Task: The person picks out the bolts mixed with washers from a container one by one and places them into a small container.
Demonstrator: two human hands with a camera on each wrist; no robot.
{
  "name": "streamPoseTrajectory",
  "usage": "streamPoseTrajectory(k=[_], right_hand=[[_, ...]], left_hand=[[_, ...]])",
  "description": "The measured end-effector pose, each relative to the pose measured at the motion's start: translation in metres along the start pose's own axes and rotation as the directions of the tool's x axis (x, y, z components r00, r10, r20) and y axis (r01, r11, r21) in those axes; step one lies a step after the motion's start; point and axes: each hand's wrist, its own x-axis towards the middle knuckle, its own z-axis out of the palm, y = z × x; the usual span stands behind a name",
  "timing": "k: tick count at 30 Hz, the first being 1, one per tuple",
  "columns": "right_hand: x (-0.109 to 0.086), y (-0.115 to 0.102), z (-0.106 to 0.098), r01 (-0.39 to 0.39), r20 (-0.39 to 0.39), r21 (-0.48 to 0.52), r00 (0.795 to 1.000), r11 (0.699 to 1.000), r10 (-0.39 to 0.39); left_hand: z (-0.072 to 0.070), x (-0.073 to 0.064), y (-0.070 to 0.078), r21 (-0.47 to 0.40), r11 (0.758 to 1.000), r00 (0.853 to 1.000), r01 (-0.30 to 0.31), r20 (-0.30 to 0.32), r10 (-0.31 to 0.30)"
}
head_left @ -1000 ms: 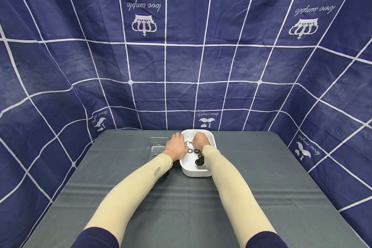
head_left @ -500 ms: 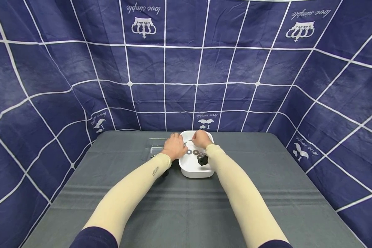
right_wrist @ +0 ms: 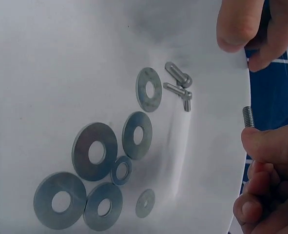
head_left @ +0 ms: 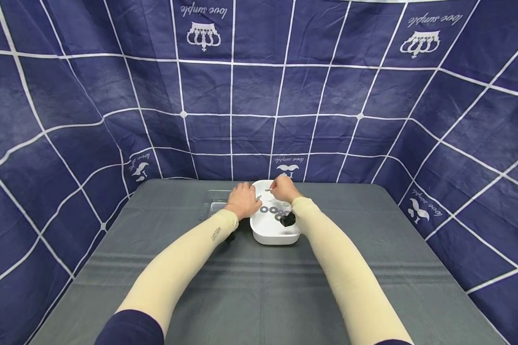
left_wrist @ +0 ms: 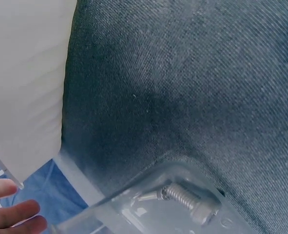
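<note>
My right hand pinches a bolt between thumb and curled fingers, over the far part of a white tray. Its threaded end sticks out past the thumb. My left hand is at the tray's left rim, thumb on the inner side and fingers curled over the outside. Several flat washers of different sizes lie on the tray floor. Beside them is a small cluster of bolts in the right wrist view.
A clear plastic box stands left of the tray, partly behind the left hand. A bolt lies inside it. Grey cloth covers the table, and blue gridded fabric hangs behind and at both sides.
My right hand has lifted and moved slightly toward the far edge of the tray, bringing the pinched bolt with it. The left hand stays at the left rim.
</note>
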Motion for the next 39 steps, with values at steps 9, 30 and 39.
streamPoseTrajectory(k=[9,30,39], right_hand=[[0.001,-0.002,-0.002,0.045,-0.017,0.054,0.999,0.998,-0.044],[0.015,-0.028,0.002,0.115,0.002,0.118,0.993,0.986,-0.116],[0.024,-0.044,0.007,0.117,0.008,0.142,0.993,0.983,-0.119]], left_hand=[[-0.002,-0.004,-0.017,-0.012,1.0,0.998,0.006,-0.056,-0.006],[-0.011,-0.022,-0.063,-0.019,0.998,0.993,0.066,-0.094,-0.068],[-0.012,-0.03,-0.082,-0.036,0.995,0.991,0.089,-0.095,-0.092]])
